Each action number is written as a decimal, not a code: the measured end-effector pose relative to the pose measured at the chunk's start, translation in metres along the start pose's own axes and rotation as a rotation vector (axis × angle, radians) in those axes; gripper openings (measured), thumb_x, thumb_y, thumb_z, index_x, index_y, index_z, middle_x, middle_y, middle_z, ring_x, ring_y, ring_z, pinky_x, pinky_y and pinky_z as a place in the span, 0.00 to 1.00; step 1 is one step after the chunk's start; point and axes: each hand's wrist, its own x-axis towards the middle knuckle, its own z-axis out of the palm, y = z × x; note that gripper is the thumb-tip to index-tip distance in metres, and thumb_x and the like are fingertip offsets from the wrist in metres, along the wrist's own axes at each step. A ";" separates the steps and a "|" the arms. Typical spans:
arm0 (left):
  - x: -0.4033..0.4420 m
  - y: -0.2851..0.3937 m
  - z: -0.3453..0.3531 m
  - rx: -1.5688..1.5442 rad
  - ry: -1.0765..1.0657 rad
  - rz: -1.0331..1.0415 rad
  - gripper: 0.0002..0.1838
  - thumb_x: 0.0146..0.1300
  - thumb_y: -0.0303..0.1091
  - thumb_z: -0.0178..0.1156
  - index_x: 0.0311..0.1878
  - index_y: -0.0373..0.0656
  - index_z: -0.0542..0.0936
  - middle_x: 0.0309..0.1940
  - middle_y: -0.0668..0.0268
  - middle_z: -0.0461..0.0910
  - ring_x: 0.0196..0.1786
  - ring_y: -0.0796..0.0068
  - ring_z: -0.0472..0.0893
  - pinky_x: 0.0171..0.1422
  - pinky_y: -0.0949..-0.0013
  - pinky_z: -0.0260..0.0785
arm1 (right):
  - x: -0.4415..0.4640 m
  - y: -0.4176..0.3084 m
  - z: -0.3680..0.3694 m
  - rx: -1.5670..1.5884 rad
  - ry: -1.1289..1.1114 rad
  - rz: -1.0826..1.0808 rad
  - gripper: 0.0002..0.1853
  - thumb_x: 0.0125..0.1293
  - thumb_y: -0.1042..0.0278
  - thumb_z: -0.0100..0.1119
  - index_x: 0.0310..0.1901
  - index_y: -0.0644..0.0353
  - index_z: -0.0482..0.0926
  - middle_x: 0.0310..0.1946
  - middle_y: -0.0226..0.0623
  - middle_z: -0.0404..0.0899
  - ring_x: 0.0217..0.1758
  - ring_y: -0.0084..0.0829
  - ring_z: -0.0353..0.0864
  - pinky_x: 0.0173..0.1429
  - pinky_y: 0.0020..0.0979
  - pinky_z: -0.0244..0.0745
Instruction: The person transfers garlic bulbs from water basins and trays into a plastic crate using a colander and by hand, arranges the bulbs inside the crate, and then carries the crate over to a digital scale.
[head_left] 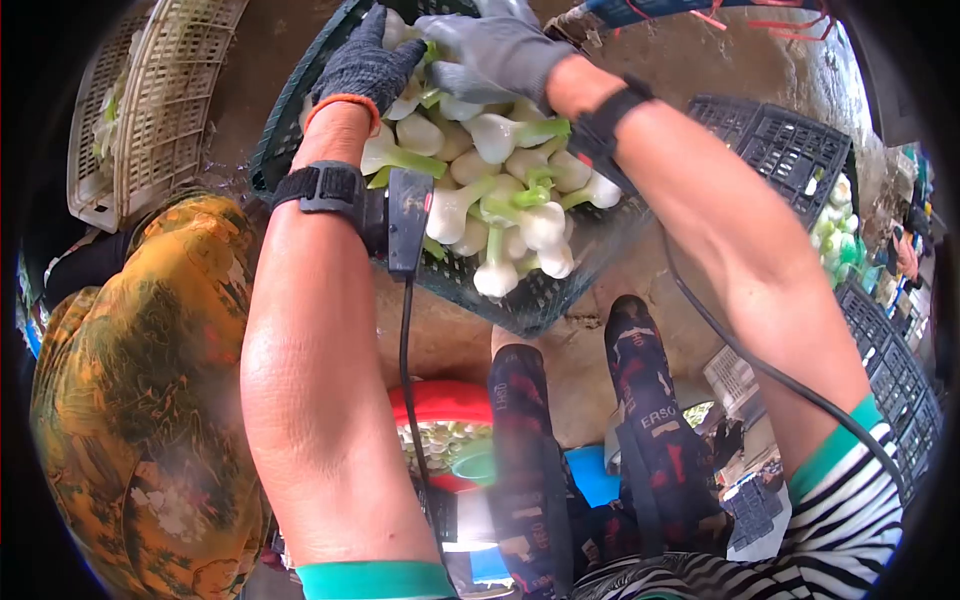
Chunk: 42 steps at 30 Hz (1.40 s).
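Observation:
A dark green crate (540,318) is heaped with white bulbs (542,225) that have short green stems. My left hand (372,68), in a dark grey knit glove with an orange cuff, lies over the bulbs at the crate's upper left, its fingers apart. My right hand (490,55), in a lighter grey glove, reaches over the pile just right of it, its fingers bent and smeared by motion. Whether anything is under its fingers is hidden. Wrist straps with a black box (409,222) and cables run along my forearms.
Beige crates (165,110) stand at the upper left. A person in a yellow patterned garment (150,400) is close on the left. A red tub (440,402) holding small white pieces sits below, beside my boots (640,370). Black crates (800,150) stand at the right.

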 end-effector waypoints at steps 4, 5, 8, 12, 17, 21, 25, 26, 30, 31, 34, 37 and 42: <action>-0.070 0.017 -0.034 -0.478 0.311 0.009 0.29 0.57 0.44 0.59 0.61 0.43 0.71 0.54 0.55 0.76 0.55 0.55 0.77 0.59 0.61 0.67 | -0.058 0.022 0.011 0.129 0.643 -0.131 0.24 0.56 0.57 0.57 0.54 0.54 0.74 0.52 0.40 0.76 0.64 0.47 0.64 0.68 0.49 0.53; -0.093 0.017 -0.038 -0.595 0.387 -0.027 0.25 0.58 0.39 0.59 0.58 0.40 0.73 0.52 0.54 0.77 0.54 0.58 0.77 0.58 0.63 0.67 | -0.080 0.034 0.017 0.040 0.695 -0.097 0.21 0.56 0.62 0.58 0.52 0.57 0.75 0.48 0.42 0.77 0.56 0.47 0.72 0.61 0.46 0.64; -0.174 0.010 -0.025 -0.568 0.593 -0.110 0.19 0.59 0.26 0.58 0.55 0.35 0.75 0.48 0.54 0.79 0.52 0.65 0.78 0.56 0.68 0.69 | -0.155 0.017 0.018 0.540 0.611 0.315 0.15 0.60 0.72 0.56 0.49 0.62 0.76 0.40 0.46 0.80 0.43 0.39 0.81 0.49 0.32 0.76; -0.273 0.040 0.029 -0.782 0.459 -0.295 0.14 0.62 0.25 0.59 0.51 0.36 0.76 0.46 0.60 0.79 0.48 0.73 0.77 0.54 0.70 0.70 | -0.209 -0.023 0.017 0.438 0.336 0.291 0.13 0.62 0.75 0.54 0.47 0.69 0.76 0.45 0.46 0.79 0.49 0.38 0.80 0.54 0.32 0.73; -0.291 0.119 0.074 -0.813 0.351 -0.402 0.15 0.58 0.27 0.62 0.48 0.36 0.77 0.45 0.60 0.79 0.44 0.70 0.77 0.50 0.69 0.70 | -0.197 -0.041 0.025 0.123 0.322 -0.109 0.16 0.56 0.75 0.59 0.48 0.65 0.77 0.48 0.45 0.78 0.49 0.42 0.78 0.54 0.36 0.73; -0.261 0.133 0.081 -1.006 0.399 -0.669 0.16 0.60 0.28 0.61 0.50 0.33 0.76 0.45 0.60 0.79 0.46 0.73 0.78 0.52 0.70 0.70 | -0.175 -0.032 0.040 0.130 0.221 -0.015 0.17 0.55 0.67 0.60 0.48 0.59 0.75 0.44 0.43 0.77 0.44 0.43 0.76 0.49 0.39 0.72; -0.247 0.126 0.086 -1.147 0.432 -0.739 0.16 0.61 0.28 0.60 0.51 0.32 0.75 0.45 0.59 0.79 0.46 0.70 0.78 0.49 0.70 0.71 | -0.167 -0.005 0.064 0.307 0.052 0.018 0.18 0.56 0.65 0.60 0.49 0.57 0.77 0.40 0.41 0.79 0.39 0.40 0.78 0.44 0.38 0.73; -0.246 0.123 0.087 -1.164 0.420 -0.727 0.17 0.61 0.28 0.59 0.52 0.32 0.74 0.45 0.59 0.79 0.46 0.69 0.78 0.48 0.71 0.72 | -0.170 -0.004 0.064 0.514 0.084 0.091 0.17 0.58 0.67 0.59 0.49 0.60 0.77 0.41 0.38 0.79 0.40 0.35 0.78 0.45 0.34 0.73; -0.248 0.118 0.071 -1.678 0.275 -0.778 0.24 0.60 0.26 0.58 0.61 0.36 0.67 0.47 0.59 0.77 0.40 0.69 0.79 0.39 0.71 0.75 | -0.186 -0.007 0.042 1.326 0.009 0.503 0.13 0.64 0.72 0.57 0.48 0.65 0.78 0.44 0.31 0.78 0.43 0.20 0.76 0.47 0.23 0.73; -0.247 0.120 0.068 -1.724 0.280 -0.720 0.26 0.60 0.26 0.58 0.62 0.37 0.66 0.48 0.59 0.76 0.38 0.69 0.80 0.37 0.72 0.76 | -0.189 -0.007 0.034 1.522 -0.063 0.639 0.12 0.64 0.72 0.57 0.48 0.65 0.78 0.45 0.31 0.78 0.44 0.18 0.75 0.48 0.22 0.72; -0.244 0.119 0.063 -1.644 0.265 -0.517 0.29 0.57 0.24 0.59 0.64 0.39 0.65 0.47 0.59 0.75 0.34 0.72 0.79 0.35 0.72 0.76 | -0.198 -0.007 0.031 1.564 -0.233 0.530 0.12 0.64 0.72 0.58 0.49 0.65 0.78 0.47 0.33 0.78 0.46 0.21 0.76 0.51 0.24 0.73; -0.260 0.120 0.037 -1.545 0.126 -0.653 0.36 0.50 0.22 0.66 0.64 0.35 0.63 0.58 0.58 0.69 0.58 0.69 0.71 0.64 0.67 0.64 | -0.209 -0.018 0.028 1.546 -0.154 0.451 0.20 0.62 0.72 0.61 0.56 0.65 0.73 0.48 0.34 0.77 0.47 0.20 0.75 0.51 0.23 0.72; -0.252 0.106 0.038 -1.179 0.527 -0.528 0.35 0.50 0.21 0.68 0.62 0.34 0.65 0.57 0.60 0.69 0.58 0.71 0.69 0.64 0.69 0.62 | -0.221 -0.011 0.041 0.957 0.216 0.412 0.23 0.60 0.71 0.61 0.58 0.61 0.72 0.48 0.43 0.77 0.50 0.31 0.77 0.53 0.29 0.72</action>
